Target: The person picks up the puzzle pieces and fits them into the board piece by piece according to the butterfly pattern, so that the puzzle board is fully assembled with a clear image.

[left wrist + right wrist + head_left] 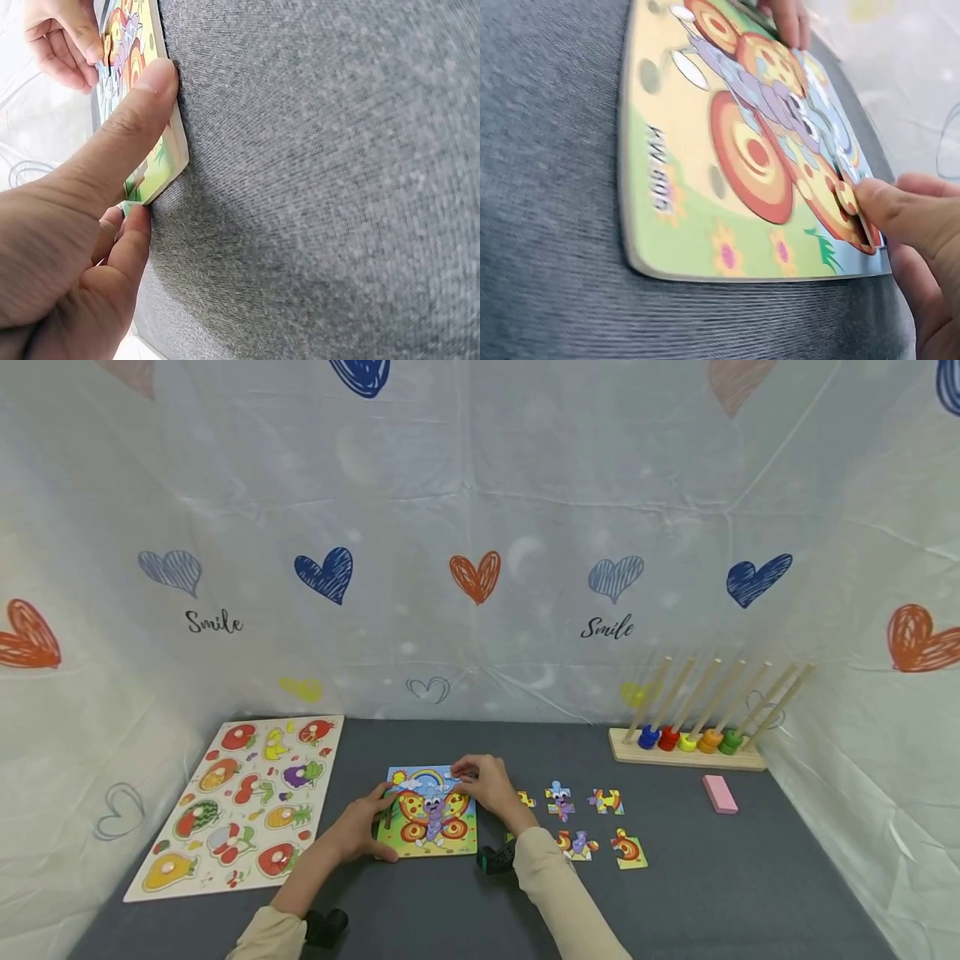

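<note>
A square butterfly puzzle board (396, 841) with a rainbow and sky along its top lies on the dark cloth. My left hand (351, 831) grips it on the left side, thumb at the near edge and fingers along the left edge. Over the upper right of the board, my right hand (486, 783) pinches a yellow-and-orange puzzle piece (847, 198), tilted in a dark gap at the butterfly's wing. Right of the board lie several loose pieces, among them a purple-and-blue face piece (559, 802) and a green-cornered wing piece (628, 850); my right forearm partly hides others.
A large fruit board (255, 814) lies at the left. At the back right stands a wooden peg rack (690, 758) with coloured rings, and a pink block (721, 794) lies before it. A white curtain (405, 643) printed with hearts closes off the back and sides.
</note>
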Available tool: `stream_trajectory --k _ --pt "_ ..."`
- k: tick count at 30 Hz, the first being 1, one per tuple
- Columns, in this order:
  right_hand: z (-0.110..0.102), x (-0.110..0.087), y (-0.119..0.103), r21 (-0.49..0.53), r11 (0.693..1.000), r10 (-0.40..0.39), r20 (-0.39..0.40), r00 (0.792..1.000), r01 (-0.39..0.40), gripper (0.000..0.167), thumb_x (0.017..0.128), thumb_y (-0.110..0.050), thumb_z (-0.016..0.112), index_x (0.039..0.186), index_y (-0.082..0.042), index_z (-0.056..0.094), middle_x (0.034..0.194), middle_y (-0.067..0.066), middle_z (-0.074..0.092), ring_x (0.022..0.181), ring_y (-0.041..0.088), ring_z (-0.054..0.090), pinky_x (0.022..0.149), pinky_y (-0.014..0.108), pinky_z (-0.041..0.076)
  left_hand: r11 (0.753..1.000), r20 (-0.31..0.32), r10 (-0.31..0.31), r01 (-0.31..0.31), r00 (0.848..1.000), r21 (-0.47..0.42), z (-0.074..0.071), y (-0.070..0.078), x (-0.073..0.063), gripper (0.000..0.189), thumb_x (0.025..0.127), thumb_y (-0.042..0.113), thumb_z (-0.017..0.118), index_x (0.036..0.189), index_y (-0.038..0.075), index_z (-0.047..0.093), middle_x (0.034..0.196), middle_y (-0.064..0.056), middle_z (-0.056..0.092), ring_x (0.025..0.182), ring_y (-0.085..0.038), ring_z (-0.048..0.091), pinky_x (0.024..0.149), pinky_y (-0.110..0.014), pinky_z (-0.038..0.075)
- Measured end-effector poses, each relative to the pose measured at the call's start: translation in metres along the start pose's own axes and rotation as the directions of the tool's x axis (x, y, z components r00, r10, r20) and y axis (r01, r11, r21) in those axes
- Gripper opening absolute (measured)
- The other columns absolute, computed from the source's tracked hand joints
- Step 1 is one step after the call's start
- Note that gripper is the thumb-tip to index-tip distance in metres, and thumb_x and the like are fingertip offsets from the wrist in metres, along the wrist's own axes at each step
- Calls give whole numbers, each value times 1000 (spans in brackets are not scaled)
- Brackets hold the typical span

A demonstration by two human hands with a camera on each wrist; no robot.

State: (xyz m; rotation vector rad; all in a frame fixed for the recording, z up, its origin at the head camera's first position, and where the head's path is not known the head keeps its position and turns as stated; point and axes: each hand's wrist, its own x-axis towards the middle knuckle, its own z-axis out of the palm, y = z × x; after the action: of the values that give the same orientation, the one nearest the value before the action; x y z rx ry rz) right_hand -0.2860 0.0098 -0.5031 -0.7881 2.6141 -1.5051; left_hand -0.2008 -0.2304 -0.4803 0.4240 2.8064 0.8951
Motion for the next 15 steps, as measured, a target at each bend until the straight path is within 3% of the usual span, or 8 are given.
stream_trajectory --k 6,15 --pt "4 -4 -1 -36 999 -28 -23 999 28 21 82 -3 74 102 1 70 99 13 71 94 26 68 78 27 56 1000 -2 8 -8 1000 3 1 -2 0 97 61 22 91 138 -12 42 147 -31 31 128 -53 35 101 -63 34" --pt "5 -5 4 32 998 -56 -32 998 57 25 81 0 73 105 5 68 101 18 69 98 30 67 83 24 55 1000 -19 21 -21 1000 -8 3 -4 1 97 61 22 91 138 -12 43 146 -30 33 127 -50 38 101 -59 37"
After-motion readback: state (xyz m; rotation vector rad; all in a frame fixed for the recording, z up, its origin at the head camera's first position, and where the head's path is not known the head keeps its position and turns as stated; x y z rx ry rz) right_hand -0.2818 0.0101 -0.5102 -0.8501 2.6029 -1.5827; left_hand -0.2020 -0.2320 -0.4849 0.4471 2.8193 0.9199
